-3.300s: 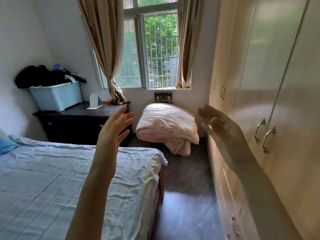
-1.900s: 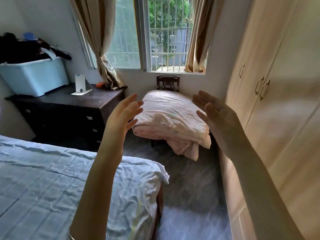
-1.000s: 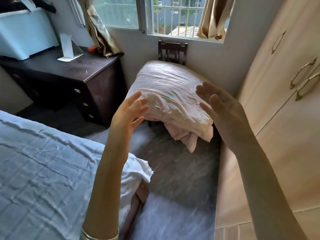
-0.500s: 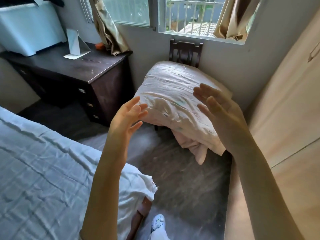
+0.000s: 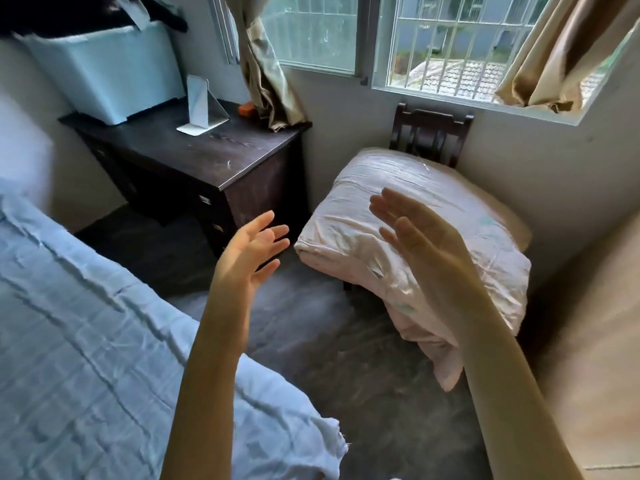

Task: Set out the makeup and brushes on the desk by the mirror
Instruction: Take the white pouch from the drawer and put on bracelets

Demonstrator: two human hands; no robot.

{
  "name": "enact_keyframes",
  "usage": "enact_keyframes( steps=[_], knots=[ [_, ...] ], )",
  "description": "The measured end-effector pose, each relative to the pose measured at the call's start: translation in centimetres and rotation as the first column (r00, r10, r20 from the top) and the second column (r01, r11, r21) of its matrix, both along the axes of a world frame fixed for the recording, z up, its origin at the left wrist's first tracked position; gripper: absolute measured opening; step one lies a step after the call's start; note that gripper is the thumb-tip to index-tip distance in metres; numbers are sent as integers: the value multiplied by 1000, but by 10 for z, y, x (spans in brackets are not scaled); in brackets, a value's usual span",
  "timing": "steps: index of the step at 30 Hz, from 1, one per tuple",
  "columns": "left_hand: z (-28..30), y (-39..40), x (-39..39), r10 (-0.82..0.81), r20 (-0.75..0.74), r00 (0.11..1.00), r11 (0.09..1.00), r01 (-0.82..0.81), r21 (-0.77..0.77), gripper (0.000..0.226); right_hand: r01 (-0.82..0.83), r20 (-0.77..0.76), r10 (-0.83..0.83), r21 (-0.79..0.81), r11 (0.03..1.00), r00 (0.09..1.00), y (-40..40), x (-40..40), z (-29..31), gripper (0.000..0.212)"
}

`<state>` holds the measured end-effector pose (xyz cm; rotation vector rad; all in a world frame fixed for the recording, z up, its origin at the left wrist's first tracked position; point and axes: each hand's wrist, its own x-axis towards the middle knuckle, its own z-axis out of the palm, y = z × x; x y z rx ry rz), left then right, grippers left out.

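A dark wooden desk (image 5: pixel 221 157) with drawers stands under the window at the upper left. On it stands a small white folding mirror (image 5: pixel 200 105), with a small orange object (image 5: pixel 247 108) behind it by the curtain. No makeup or brushes show. My left hand (image 5: pixel 251 249) is raised in mid-air, fingers spread, below and right of the desk's corner. My right hand (image 5: pixel 420 245) is raised with straight fingers in front of the folded quilt. Both hands hold nothing.
A pale blue storage bin (image 5: pixel 104 67) with dark clothes piled on it fills the desk's left part. A folded pink quilt (image 5: pixel 346 216) lies on a dark chair (image 5: pixel 431 133) by the wall. The bed (image 5: pixel 86 341) is at the left, a wardrobe (image 5: pixel 595 323) at the right, dark floor between.
The view has moved forward past the bed's end and turned left and down, so the desk and chair appear nearer. Both hands stay raised and empty.
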<state>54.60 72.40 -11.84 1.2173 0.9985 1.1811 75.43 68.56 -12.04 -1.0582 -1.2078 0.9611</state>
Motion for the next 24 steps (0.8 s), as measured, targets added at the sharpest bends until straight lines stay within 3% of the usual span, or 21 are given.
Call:
enact_keyframes(
  steps=[9,24],
  knots=[
    [-17,62,7,174,0,985,985,-174,9,37,-191,23,191,5,982,981,100,9,-9,59],
    [-24,175,78,517,9,856,856,-517,-29,41,-500,47,502,-41,865,864,279,70,-12,77]
  ],
)
